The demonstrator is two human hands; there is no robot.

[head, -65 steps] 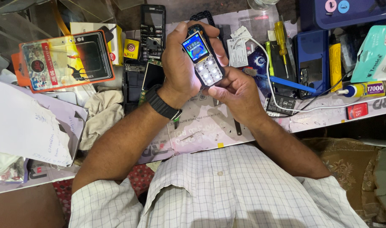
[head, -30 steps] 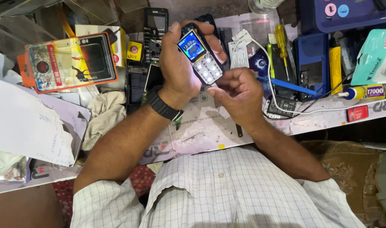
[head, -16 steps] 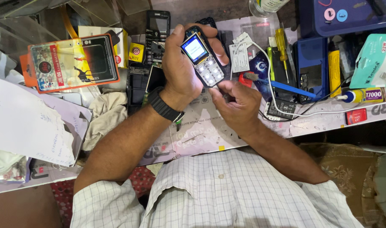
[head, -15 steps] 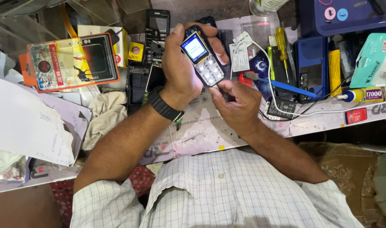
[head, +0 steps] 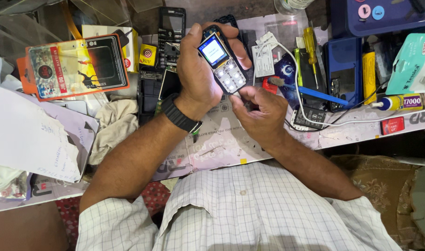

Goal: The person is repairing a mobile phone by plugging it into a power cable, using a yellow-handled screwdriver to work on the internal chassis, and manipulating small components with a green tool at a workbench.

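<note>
My left hand (head: 198,69) grips a small keypad mobile phone (head: 220,64) above the workbench, its screen lit and its bare keypad contacts glowing white. A black watch (head: 180,114) sits on that wrist. My right hand (head: 259,111) is just below the phone's lower end, fingers curled together and pinching near its bottom edge; whether it holds some small part is hidden.
The cluttered bench holds an orange blister pack (head: 76,66), loose black phone bodies (head: 171,29), a yellow-handled screwdriver (head: 310,46), a blue brush (head: 310,92), a white cable (head: 314,122), a glue tube (head: 398,102), a blue tray (head: 345,74), a rag (head: 114,125) and papers (head: 26,135).
My right hand slid off the phone's keypad and dropped to just under its lower end. The left hand kept the phone almost still.
</note>
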